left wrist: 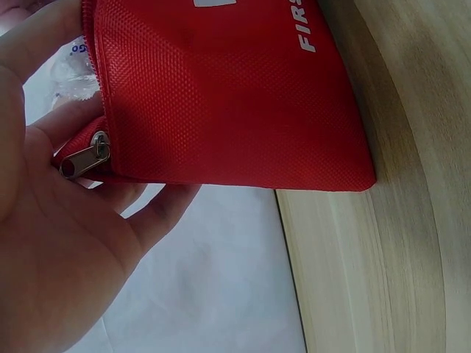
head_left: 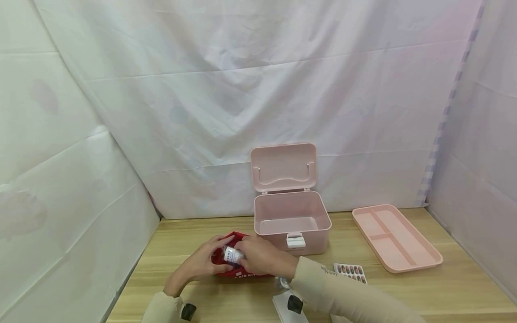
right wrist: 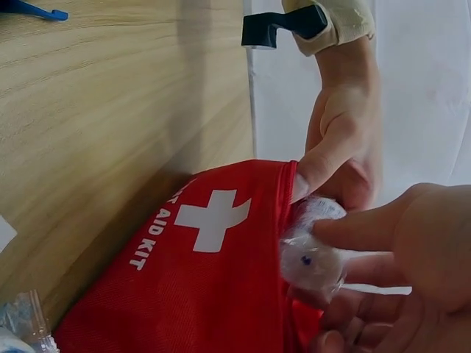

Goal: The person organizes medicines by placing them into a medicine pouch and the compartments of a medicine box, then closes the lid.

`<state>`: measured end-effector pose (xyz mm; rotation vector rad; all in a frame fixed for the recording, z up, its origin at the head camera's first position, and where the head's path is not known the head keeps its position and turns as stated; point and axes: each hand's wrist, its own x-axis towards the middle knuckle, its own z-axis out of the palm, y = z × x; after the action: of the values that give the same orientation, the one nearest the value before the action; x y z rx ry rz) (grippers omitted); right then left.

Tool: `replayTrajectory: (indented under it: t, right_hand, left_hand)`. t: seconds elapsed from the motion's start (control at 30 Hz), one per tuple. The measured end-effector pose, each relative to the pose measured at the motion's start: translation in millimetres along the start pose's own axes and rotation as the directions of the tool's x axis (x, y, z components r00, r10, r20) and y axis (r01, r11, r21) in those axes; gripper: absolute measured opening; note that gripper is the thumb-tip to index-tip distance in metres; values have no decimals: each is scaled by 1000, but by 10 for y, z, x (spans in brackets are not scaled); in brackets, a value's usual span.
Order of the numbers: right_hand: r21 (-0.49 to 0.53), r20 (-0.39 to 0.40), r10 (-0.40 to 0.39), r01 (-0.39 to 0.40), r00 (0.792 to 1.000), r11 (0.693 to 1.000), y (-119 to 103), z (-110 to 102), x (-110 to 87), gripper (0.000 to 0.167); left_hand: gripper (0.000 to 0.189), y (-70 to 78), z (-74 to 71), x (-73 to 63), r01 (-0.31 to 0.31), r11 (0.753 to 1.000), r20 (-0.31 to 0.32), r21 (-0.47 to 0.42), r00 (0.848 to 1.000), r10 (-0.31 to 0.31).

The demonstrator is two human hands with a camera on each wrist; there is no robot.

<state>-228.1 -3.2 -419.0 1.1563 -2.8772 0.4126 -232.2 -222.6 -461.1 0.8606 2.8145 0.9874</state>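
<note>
A red first aid pouch (right wrist: 213, 294) with a white cross stands unzipped on the table, left of the pink box. My left hand (head_left: 202, 262) grips its rim, thumb on the near side and fingers spread along the far side. The metal zipper pull (left wrist: 85, 158) hangs by the left palm. At the pouch's mouth my right hand (head_left: 260, 255) holds a white roll in clear plastic (right wrist: 313, 261), which looks like a wrapped bandage, thumb on top. A printed label shows on it in the head view. The pouch's inside is mostly hidden by both hands.
Behind the right hand stands a pink box (head_left: 315, 242), lid raised. A pink divided tray (head_left: 404, 240) lies to the right. Nearer are a capsule blister pack (head_left: 350, 270), white paper (head_left: 288, 309) and a plastic-wrapped item (right wrist: 26, 323). A blue strip (right wrist: 33, 9) lies at the right wrist view's corner.
</note>
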Motion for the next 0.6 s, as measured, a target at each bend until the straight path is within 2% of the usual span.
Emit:
replayTrajectory:
  t: [0.37,0.6]
  right_hand:
    - [-8,53,-18,18,998,1000,-107,32,41,24]
    - [57,25,-56,55,998,997,-145,106,76,19]
  left_hand:
    - [75,-25,-24,-7,-2,1000,4,-3,1000,3]
    - [75,-12,-25,-15,-47,999,-3,-6,999,47]
